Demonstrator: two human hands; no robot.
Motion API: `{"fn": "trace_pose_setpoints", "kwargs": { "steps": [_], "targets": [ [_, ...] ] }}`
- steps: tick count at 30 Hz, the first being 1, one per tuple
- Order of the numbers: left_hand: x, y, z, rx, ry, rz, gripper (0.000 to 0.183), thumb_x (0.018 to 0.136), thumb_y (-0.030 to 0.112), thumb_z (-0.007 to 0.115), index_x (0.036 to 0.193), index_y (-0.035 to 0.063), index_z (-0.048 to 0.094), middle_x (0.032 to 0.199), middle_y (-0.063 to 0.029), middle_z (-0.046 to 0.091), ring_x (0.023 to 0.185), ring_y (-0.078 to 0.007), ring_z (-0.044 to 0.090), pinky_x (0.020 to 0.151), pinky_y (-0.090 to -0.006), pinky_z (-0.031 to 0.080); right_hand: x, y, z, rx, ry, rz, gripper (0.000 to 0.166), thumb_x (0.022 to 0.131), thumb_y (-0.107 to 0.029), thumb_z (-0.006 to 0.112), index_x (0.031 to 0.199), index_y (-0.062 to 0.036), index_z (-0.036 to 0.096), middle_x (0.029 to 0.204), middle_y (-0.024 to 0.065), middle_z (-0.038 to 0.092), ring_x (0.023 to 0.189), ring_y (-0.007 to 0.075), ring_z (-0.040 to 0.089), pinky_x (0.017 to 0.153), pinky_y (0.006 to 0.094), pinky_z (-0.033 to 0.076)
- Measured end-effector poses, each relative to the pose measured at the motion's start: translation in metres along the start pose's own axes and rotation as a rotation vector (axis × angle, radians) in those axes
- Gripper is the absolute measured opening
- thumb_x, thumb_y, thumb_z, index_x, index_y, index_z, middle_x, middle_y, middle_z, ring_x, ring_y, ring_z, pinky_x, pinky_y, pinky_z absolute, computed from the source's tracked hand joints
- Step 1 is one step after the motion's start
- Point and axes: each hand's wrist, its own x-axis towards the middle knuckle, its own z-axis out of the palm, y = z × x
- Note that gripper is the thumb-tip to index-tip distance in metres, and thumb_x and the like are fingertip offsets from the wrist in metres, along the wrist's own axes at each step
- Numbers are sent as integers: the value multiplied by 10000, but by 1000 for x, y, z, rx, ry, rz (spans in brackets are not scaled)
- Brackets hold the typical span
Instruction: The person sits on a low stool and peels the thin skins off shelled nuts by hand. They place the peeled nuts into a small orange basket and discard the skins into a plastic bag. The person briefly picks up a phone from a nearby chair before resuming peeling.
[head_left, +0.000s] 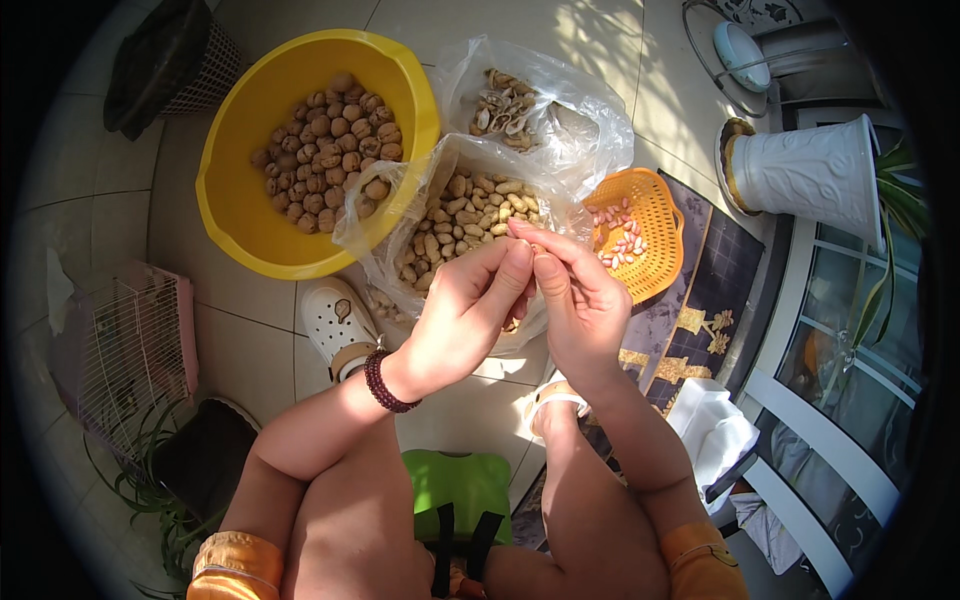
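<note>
My left hand and my right hand meet at the fingertips above a clear plastic bag of unshelled peanuts. Between both thumbs and forefingers is pinched a small brownish peanut, mostly hidden by the fingers. To the right of my hands, an orange perforated basket holds pink shelled peanut kernels. Behind the peanut bag, another clear plastic bag contains broken peanut shells.
A yellow plastic basin of walnuts stands at left, partly overlapped by the bag. A wire cage is further left. On the right are a white flowerpot, a patterned mat and white foam. A green stool shows between my legs.
</note>
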Motion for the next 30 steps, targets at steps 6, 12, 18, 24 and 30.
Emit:
{"fn": "trace_pose_setpoints", "kwargs": {
  "steps": [6,12,18,24,30],
  "targets": [
    [-2,-5,10,159,126,22,378,1048,304,313,987,11,543,776,0,536,668,-52,463,588,-195,402,2,5,13,-155,100,-209,203,924,-18,558,1113,21,619,1003,167,688,833,223,693,729,300,552],
    [-2,-8,9,316,137,168,365,1051,252,270,1006,-7,524,797,-32,547,700,-87,489,619,-229,431,5,2,15,-284,124,-310,160,934,-23,533,1059,30,617,931,163,693,778,239,699,668,299,556],
    [-2,-6,11,308,141,147,352,1045,225,284,953,-20,518,784,-67,547,702,-133,503,629,-269,439,3,0,19,-212,162,-182,155,942,-40,520,1017,30,635,898,130,701,739,198,692,641,276,540],
    [0,-7,11,341,157,177,339,1041,215,292,913,-10,510,771,-69,544,696,-136,501,617,-276,431,1,1,24,-87,198,-60,177,956,-64,509,1005,31,651,888,109,703,720,128,656,644,250,520],
    [9,-6,12,359,211,208,345,1040,224,290,911,-3,514,758,-74,541,686,-150,510,613,-280,432,13,-3,27,37,209,-14,200,969,-98,505,1000,32,654,878,87,694,763,101,622,704,240,505]
  ]
}}
